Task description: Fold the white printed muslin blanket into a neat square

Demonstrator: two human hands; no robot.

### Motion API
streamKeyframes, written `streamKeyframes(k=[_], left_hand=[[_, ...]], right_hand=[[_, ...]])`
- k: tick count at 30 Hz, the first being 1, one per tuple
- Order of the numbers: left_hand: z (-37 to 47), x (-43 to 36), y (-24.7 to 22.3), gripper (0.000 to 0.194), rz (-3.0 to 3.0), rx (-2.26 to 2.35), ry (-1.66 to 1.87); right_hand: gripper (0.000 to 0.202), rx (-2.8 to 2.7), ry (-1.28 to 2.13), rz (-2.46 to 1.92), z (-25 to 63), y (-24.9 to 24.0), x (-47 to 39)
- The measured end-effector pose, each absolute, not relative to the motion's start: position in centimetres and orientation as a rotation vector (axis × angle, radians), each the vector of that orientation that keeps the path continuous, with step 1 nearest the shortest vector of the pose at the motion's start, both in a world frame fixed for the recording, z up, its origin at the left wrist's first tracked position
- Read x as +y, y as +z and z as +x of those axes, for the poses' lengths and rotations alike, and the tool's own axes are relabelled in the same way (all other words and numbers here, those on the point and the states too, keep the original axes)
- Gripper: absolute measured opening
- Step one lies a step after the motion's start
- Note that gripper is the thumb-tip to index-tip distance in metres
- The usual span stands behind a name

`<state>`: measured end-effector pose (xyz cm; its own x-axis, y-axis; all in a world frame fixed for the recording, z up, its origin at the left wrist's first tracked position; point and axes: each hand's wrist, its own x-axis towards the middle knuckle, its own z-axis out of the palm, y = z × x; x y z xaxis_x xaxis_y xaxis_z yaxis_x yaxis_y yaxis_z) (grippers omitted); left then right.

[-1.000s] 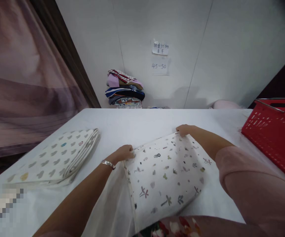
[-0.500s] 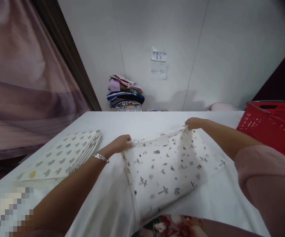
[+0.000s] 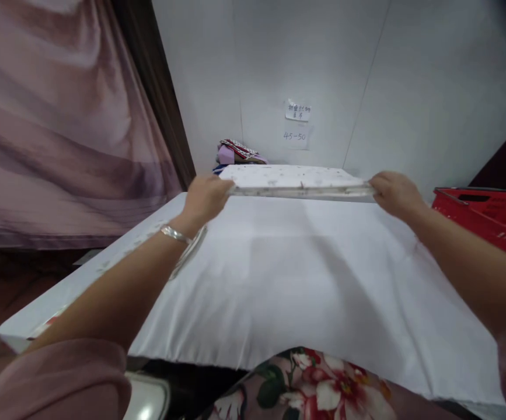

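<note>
Between my two hands stretches a white cloth [image 3: 292, 176] with small printed motifs, folded in layers and raised above the far part of the table. My left hand [image 3: 206, 198] is closed on its near left corner. Its near right corner is pinched in my right hand [image 3: 395, 192]. The cloth's near edge runs nearly straight from hand to hand, and its far part extends away from me. Behind my left forearm, another folded white cloth with grey motifs [image 3: 189, 251] lies on the table, mostly hidden.
A white sheet covers the table [image 3: 288, 280]. To the right stands a red basket [image 3: 484, 216]. A stack of folded fabrics [image 3: 239, 153] shows behind the table, below handwritten paper signs [image 3: 297, 125] on the wall. A pink curtain [image 3: 73, 128] hangs at the left.
Both hands have lifted the printed cloth up and away from me, from near the table's front to its far side. The cloth is now pulled out flat, and the view has shifted slightly.
</note>
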<state>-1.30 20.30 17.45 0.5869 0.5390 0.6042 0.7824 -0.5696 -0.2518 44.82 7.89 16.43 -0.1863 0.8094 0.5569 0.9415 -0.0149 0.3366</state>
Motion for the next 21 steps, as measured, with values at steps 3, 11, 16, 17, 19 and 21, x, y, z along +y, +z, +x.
streamKeyframes(k=[3, 11, 16, 17, 19, 21], left_hand=[[-2.6, 17.5, 8.6, 0.024, -2.490, -1.004, -0.518], [-5.8, 9.8, -6.6, 0.036, -2.770, -1.158, -0.586], [-6.9, 7.9, -6.0, 0.038, -2.786, -1.131, -0.617], [-7.0, 7.6, -5.9, 0.038, -2.804, -1.111, -0.602], [-7.3, 7.1, -5.9, 0.037, -2.815, -1.093, -0.601], [-7.5, 6.8, -6.0, 0.036, -2.805, -1.107, -0.637]], right_hand=[[0.033, -2.190, -0.877, -1.772, 43.3, 7.6, 4.8], [0.039, -2.224, -0.461, -1.827, 40.6, -8.2, -3.9], [0.039, -2.190, -0.456, -1.783, 40.7, -8.2, -6.6], [0.038, -2.186, -0.447, -1.776, 40.7, -8.3, -6.9], [0.037, -2.169, -0.431, -1.772, 40.4, -8.9, -7.4], [0.038, -2.144, -0.418, -1.791, 40.2, -9.4, -7.8]])
